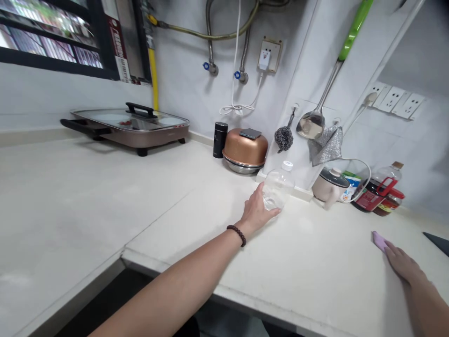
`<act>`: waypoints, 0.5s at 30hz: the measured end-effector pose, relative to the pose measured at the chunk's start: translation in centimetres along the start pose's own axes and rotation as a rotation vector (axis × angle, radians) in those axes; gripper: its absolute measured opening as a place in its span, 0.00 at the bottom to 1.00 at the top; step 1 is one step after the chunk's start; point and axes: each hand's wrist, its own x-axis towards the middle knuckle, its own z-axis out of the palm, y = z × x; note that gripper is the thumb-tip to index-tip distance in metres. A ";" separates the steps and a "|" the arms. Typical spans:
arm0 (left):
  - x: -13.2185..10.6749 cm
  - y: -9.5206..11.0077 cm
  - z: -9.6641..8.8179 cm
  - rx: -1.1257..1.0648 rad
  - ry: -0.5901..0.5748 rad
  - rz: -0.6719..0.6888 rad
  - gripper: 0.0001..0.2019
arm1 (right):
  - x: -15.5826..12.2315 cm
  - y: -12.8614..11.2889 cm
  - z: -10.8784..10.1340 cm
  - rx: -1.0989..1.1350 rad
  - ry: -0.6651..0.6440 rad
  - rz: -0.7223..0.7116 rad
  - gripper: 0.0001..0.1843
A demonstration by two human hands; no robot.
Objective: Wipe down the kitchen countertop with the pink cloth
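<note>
My left hand (257,210), with a dark bead bracelet (237,235) at the wrist, is wrapped round the lower part of a clear plastic bottle (279,185). The bottle has a white cap and stands near the wall corner, slightly tilted in view. On the right, my right hand (403,263) presses a folded purple cloth (379,240) onto the pale countertop (315,262). Most of the cloth is under the fingers. A copper-coloured bowl (245,147) lies upside down on a metal one behind the bottle, with a phone on top.
An electric griddle (140,128) with a glass lid stands at the back left. Near the bowls is a black cylinder (220,139). A small pot (329,186), a red-handled jug (373,194) and jars line the right wall. A ladle (312,124) and scrubber (284,138) hang above.
</note>
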 end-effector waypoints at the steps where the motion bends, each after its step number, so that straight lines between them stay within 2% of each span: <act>1: 0.0 0.1 0.0 0.007 -0.003 -0.007 0.53 | -0.9 -0.4 -0.3 0.021 -0.039 0.008 0.41; 4: 0.0 0.3 0.0 0.020 -0.020 -0.023 0.52 | -3.9 -2.6 -1.4 0.062 -0.108 -0.016 0.41; 6: 0.1 0.5 0.0 0.024 -0.024 -0.020 0.52 | -6.0 -5.0 -2.1 0.058 -0.117 -0.066 0.40; 12: 0.2 0.8 -0.1 0.012 -0.028 -0.029 0.53 | -12.9 -15.2 -5.1 0.012 -0.171 -0.228 0.37; 15: 0.2 0.9 -0.3 -0.011 -0.038 -0.011 0.53 | -16.8 -18.8 -6.6 0.029 -0.184 -0.321 0.34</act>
